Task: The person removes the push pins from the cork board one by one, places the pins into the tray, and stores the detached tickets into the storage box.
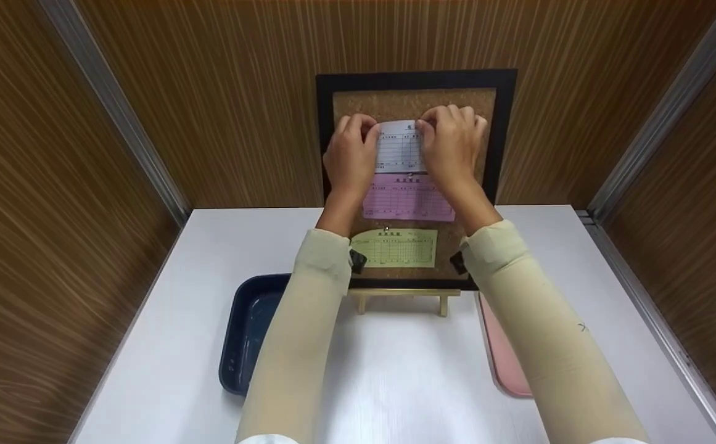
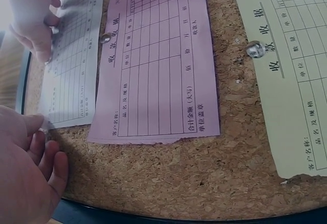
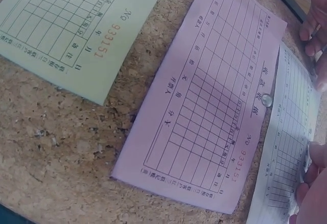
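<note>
A white receipt slip [image 1: 399, 154] lies against the upper part of a cork board [image 1: 416, 102]. My left hand [image 1: 350, 154] pinches its upper left corner between thumb and curled index finger. At the upper right corner, my right hand [image 1: 453, 142] holds the slip with thumb and forefinger. Just below, a pink receipt slip [image 1: 404, 200] hangs from a clear pushpin [image 2: 105, 38], close against the white slip's lower edge. Lower still hangs a yellow-green receipt slip [image 1: 401, 250], with another clear pushpin [image 2: 255, 49] at its top. Fingers partly hide the white slip's top edge.
The board's black frame [image 1: 416, 80] stands on a small wooden easel [image 1: 404, 292], with black clips [image 1: 358, 261] near its lower sides. On the white table [image 1: 404, 382], a dark blue tray [image 1: 229, 345] sits left and a pink tray [image 1: 509, 364] right, both partly behind the forearms.
</note>
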The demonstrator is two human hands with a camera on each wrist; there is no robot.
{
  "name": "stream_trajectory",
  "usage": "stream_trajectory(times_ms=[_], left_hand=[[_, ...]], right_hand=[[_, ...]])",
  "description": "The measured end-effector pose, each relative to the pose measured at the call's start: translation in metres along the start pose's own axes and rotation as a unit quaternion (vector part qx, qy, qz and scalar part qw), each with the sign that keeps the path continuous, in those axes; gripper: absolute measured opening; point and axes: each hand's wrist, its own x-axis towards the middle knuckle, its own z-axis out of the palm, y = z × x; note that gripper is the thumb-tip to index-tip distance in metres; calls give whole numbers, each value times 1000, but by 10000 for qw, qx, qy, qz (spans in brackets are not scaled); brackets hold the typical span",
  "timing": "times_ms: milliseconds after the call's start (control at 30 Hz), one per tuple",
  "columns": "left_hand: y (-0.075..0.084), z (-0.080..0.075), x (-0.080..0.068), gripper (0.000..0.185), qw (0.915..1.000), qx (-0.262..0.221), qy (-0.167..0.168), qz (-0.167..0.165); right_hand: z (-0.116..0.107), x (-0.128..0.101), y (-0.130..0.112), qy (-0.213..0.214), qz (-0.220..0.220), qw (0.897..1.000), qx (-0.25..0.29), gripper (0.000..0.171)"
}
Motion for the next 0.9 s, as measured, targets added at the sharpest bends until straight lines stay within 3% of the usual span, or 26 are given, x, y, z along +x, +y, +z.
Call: stream_trajectory(times_ms=[200,400,600,900], left_hand=[[-3,1,-1,20,10000,18,14,11],[-6,3,-1,19,10000,17,20,-50],[-6,3,2,19,10000,-6,56,-56],[-7,2,1,18,10000,-43,62,9]], right_hand=[[-1,-1,-1,-266,44,9996,74,21],[-2,-2,-3,-782,749,9927,530,22],[2,0,-4,-728,1416,9706,1803,19],[9,0,-3,-431,1870,9401,2819,16]])
